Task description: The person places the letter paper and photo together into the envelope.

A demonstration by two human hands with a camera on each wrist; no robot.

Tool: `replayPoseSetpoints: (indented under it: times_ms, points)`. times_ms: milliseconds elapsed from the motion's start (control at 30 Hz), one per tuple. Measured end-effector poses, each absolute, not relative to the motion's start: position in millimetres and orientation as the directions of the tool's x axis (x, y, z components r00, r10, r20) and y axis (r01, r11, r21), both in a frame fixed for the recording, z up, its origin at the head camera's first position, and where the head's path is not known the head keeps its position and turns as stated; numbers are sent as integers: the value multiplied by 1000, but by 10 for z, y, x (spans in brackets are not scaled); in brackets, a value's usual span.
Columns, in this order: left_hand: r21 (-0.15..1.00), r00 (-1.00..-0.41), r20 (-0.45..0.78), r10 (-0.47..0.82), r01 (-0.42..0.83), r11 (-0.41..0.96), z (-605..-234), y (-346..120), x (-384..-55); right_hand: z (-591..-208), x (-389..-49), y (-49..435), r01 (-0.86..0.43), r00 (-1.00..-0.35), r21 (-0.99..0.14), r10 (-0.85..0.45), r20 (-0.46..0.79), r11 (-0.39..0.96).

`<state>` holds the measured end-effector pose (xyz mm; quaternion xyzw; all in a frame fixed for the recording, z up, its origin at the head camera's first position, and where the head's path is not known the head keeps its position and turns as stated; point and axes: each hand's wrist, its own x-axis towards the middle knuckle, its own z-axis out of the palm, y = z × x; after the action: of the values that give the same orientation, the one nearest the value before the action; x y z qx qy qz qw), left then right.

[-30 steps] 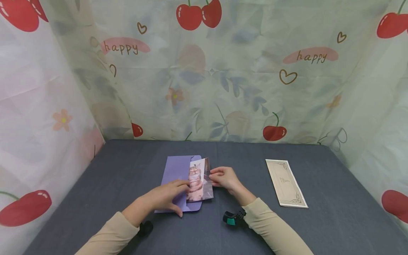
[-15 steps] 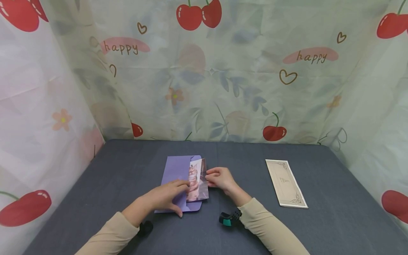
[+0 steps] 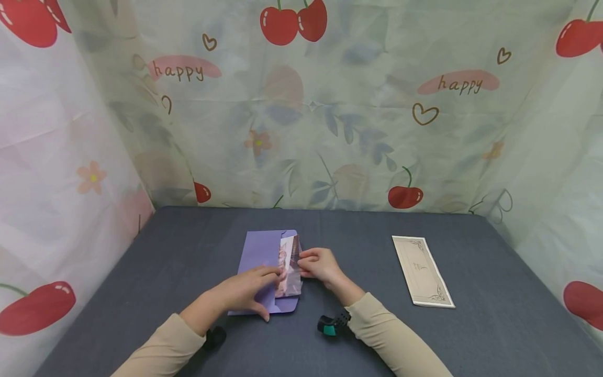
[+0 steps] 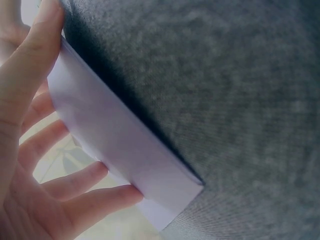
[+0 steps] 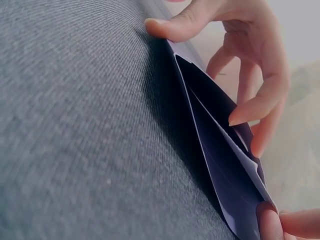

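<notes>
**Pink picture card part-way inside the purple envelope**

Nearest my head camera, two beige sleeves come in from the bottom, the left sleeve and the right sleeve. Beside the left cuff I see a black rounded object; by the right cuff sits a black-and-teal wrist device, taking up space near the envelope's lower right corner.

The left hand lies across the envelope's near half, fingers spread, thumb out at the near edge, and its fingertips screen part of the card. The right hand pinches the card's right edge between thumb and fingertips. The card's exposed strip shows at the envelope's right side, above a purple flap; the rest is hidden inside. My right wrist view shows the envelope's mouth gaping.

To my right, a beige bordered slip lies flat and slanted, well apart from the envelope, with a stretch of dark table between. More table runs out to the envelope's left, and a strip lies beyond it up to the far edge. There a printed curtain rises like a wall, with side panels flanking the table.
</notes>
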<state>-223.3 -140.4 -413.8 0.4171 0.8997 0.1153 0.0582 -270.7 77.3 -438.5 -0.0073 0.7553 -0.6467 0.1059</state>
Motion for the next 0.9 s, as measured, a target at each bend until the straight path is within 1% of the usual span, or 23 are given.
replayPoseSetpoints:
  times_ms: [400, 633, 900]
  points:
    - [240, -639, 34, 768, 751, 615, -4155, -1381, -2245, -4397, -2708, 675, 112, -977, -978, -162, -141, 175]
    - [231, -652, 18, 758, 741, 631, -4155, -1384, -2247, -4340, -2660, 632, 107, -976, -978, -171, -138, 180]
    - [240, -655, 12, 755, 735, 634, -4144, -1380, -2237, -4388, -2691, 582, 109, -973, -974, -180, -146, 199]
